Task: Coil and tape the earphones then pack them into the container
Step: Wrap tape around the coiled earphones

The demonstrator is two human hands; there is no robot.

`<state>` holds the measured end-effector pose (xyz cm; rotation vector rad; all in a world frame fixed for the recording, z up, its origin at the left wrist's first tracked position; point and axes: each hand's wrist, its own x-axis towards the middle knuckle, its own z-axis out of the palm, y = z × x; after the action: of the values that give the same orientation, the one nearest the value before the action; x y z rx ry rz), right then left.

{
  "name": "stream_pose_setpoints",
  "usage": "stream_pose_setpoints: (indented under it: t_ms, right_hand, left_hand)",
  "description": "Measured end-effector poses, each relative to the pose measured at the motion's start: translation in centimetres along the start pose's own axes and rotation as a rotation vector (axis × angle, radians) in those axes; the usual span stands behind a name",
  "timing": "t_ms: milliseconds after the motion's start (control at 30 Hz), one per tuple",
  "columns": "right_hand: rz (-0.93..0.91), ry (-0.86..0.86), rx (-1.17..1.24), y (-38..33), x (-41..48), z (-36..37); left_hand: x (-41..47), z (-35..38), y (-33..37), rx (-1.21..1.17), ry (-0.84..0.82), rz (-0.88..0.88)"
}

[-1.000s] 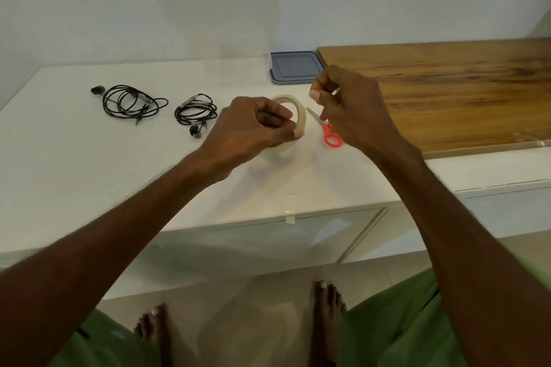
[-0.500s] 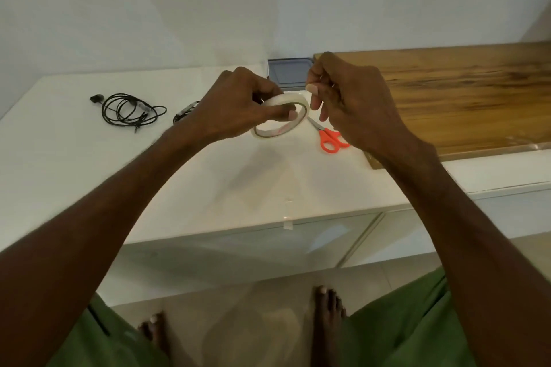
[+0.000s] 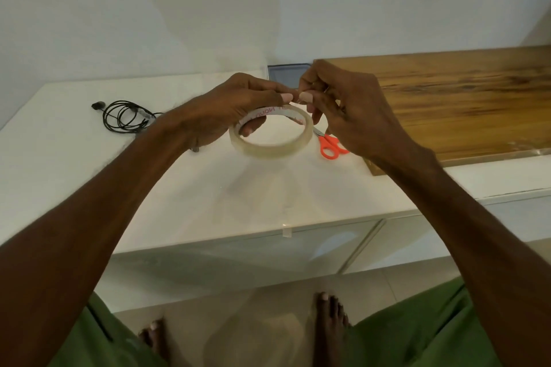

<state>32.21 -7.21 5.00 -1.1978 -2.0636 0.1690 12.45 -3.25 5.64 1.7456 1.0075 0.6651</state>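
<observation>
My left hand grips a roll of clear tape above the white counter, fingers through its hole and thumb on the far rim. My right hand pinches at the roll's top edge, thumb tip beside the left thumb. One coiled black earphone set lies on the counter at the far left. A second set is hidden behind my left forearm. The grey-blue container lid shows just behind my hands at the wall.
Orange-handled scissors lie on the white counter under my right hand. A wooden board covers the counter's right side. A short strip of tape hangs on the counter's front edge.
Both hands lifted the tape roll off the counter and toward me. The roll tilted flatter, and my right fingers closed in on its top edge. The second earphone set went out of sight behind my forearm.
</observation>
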Motion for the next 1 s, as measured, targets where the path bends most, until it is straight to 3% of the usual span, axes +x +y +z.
stream_pose_setpoints:
  t_ms: [367,533,700,833,1000]
  right_hand:
    - [0.056,0.017,0.039,0.7,0.2,0.3]
    - [0.072,0.039,0.086,0.5,0.1,0.3]
    - [0.057,0.041,0.095,0.3,0.1,0.5]
    - [0.022,0.038,0.087,0.0,0.0,0.9]
    - [0.031,0.047,0.086,-0.1,0.2,1.0]
  left_hand:
    - [0.0,0.3,0.6,0.140,0.061,0.042]
    - [0.0,0.1,0.5,-0.031,-0.003,-0.023]
    - [0.3,0.1,-0.2,-0.306,-0.094,-0.197]
    - [0.3,0.1,-0.5,-0.323,-0.157,-0.305]
    - [0.3,0.0,-0.6,-0.539,-0.286,-0.402]
